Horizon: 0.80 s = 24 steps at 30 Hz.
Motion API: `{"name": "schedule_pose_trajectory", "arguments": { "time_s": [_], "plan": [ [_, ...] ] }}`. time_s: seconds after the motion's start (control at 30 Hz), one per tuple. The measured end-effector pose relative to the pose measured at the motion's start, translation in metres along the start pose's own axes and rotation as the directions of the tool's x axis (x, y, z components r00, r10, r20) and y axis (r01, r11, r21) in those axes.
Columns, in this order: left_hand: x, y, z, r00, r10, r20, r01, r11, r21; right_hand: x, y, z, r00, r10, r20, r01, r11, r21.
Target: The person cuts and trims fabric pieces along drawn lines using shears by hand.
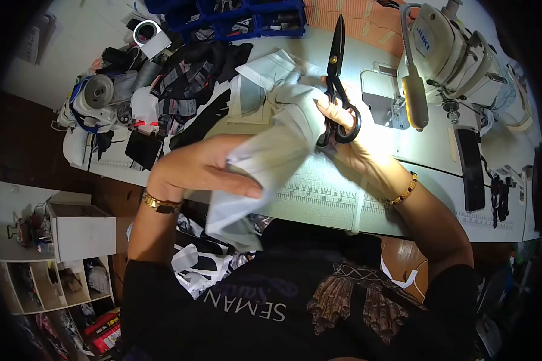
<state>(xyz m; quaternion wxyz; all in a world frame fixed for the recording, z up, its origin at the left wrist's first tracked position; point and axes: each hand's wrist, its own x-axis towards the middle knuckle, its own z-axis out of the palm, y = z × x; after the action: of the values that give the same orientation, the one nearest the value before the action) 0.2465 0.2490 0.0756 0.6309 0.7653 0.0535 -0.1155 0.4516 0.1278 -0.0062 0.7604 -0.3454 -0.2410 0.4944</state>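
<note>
A bunched piece of white-grey fabric (277,153) hangs between my two hands above the table's front edge, blurred in places. My left hand (208,171) is closed on its left side, with the thumb lying over the cloth. In my right hand (346,123) is a pair of black scissors (336,66), blades pointing up and away from me. The scissors' handles lie against the fingers, and the blades look closed together. The right fingers also touch the upper end of the fabric; how firmly they grip it is hidden.
A sewing machine (448,54) with a lamp (414,99) stands at the right. Cut fabric pieces (253,90) lie behind my hands. Dark labels and cloth (190,78) pile up at the left, near thread spools (147,75). Blue bins (232,21) line the back; a phone (470,168) lies right.
</note>
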Motion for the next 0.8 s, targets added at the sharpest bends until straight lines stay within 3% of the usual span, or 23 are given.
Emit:
{"name": "schedule_pose_trajectory", "arguments": {
  "time_s": [0.1,0.17,0.2,0.23,0.3,0.37,0.4,0.47,0.57,0.67,0.77,0.8],
  "plan": [
    [-0.014,0.005,-0.021,0.957,-0.158,-0.242,0.170,0.985,0.029,0.000,0.000,-0.002,1.000,0.013,-0.005,-0.013,0.998,0.061],
    [-0.020,-0.013,-0.040,0.839,-0.041,-0.543,0.190,0.957,0.221,0.001,0.000,-0.004,1.000,0.016,-0.020,-0.014,0.997,0.073],
    [-0.020,-0.017,-0.036,0.684,0.224,-0.694,0.347,0.737,0.580,0.001,0.000,-0.005,1.000,0.009,-0.023,-0.008,0.998,0.067],
    [-0.022,-0.011,-0.028,0.642,0.392,-0.659,0.439,0.517,0.735,0.001,0.000,-0.006,1.000,0.005,-0.028,-0.003,0.998,0.062],
    [-0.022,-0.019,-0.005,0.750,0.344,-0.565,0.067,0.810,0.582,0.000,0.000,-0.004,0.998,-0.012,-0.054,0.015,0.999,0.041],
    [-0.001,-0.021,0.041,0.940,0.260,-0.223,-0.202,0.947,0.251,0.000,-0.003,0.004,0.996,-0.039,-0.082,0.039,0.999,0.004],
    [0.016,-0.022,0.062,0.947,0.266,-0.180,-0.233,0.955,0.184,0.004,0.000,-0.003,0.996,-0.062,-0.061,0.059,0.997,-0.059],
    [0.042,-0.039,0.088,0.910,0.224,-0.350,-0.144,0.960,0.241,0.002,0.000,0.000,0.992,-0.097,-0.083,0.092,0.994,-0.060],
    [0.066,-0.056,0.095,0.811,0.226,-0.540,-0.180,0.974,0.137,-0.001,-0.002,-0.001,0.988,-0.137,-0.076,0.128,0.985,-0.119],
    [0.086,-0.062,0.090,0.735,0.279,-0.618,-0.371,0.929,-0.021,-0.008,-0.008,0.013,0.980,-0.179,-0.083,0.172,0.981,-0.091],
    [0.089,-0.067,0.079,0.707,0.170,-0.687,-0.357,0.924,-0.138,-0.010,-0.007,0.011,0.980,-0.193,-0.056,0.181,0.968,-0.177],
    [0.089,-0.065,0.073,0.743,0.165,-0.648,-0.383,0.900,-0.210,-0.012,-0.010,0.010,0.982,-0.186,-0.037,0.168,0.943,-0.287]
  ]
}}
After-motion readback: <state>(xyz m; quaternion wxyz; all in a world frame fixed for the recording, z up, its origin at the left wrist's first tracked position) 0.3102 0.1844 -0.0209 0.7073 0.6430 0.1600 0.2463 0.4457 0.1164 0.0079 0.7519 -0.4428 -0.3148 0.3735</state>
